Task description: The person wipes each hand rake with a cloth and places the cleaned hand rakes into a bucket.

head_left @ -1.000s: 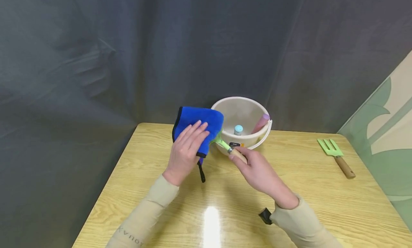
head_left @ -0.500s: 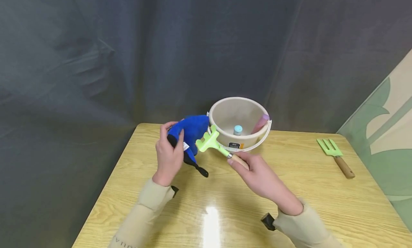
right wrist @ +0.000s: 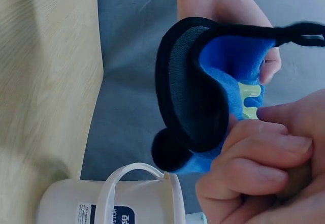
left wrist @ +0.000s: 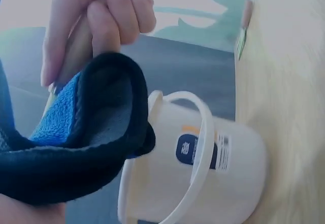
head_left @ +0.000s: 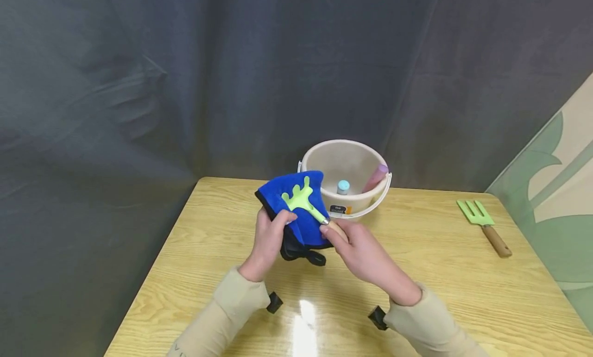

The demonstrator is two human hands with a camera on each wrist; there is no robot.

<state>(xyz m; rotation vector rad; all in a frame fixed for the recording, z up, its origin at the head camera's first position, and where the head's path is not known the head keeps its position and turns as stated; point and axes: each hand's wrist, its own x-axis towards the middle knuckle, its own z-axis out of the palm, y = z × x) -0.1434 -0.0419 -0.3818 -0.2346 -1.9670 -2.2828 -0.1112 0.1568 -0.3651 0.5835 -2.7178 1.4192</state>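
Observation:
My left hand grips a blue plush cloth with black edging and a black loop, the thumb on top and the other fingers hidden beneath. In the right wrist view the cloth is folded round in a curve, its grey inner side showing. With my right hand I hold a small hand rake by its pale wooden handle. The light green head of the hand rake lies over the cloth's blue face, prongs pointing away to the left. Both things are held up above the table, in front of the bucket.
A white bucket with a handle stands at the table's back, holding a blue-capped item and a pink-purple item. Far right on the wooden table lies a green hand fork. A dark curtain hangs behind.
The cloth covered the rake's head a second ago under my left palm. My left hand then drew it aside, regripped it and brought it beneath the head. The right hand kept its hold.

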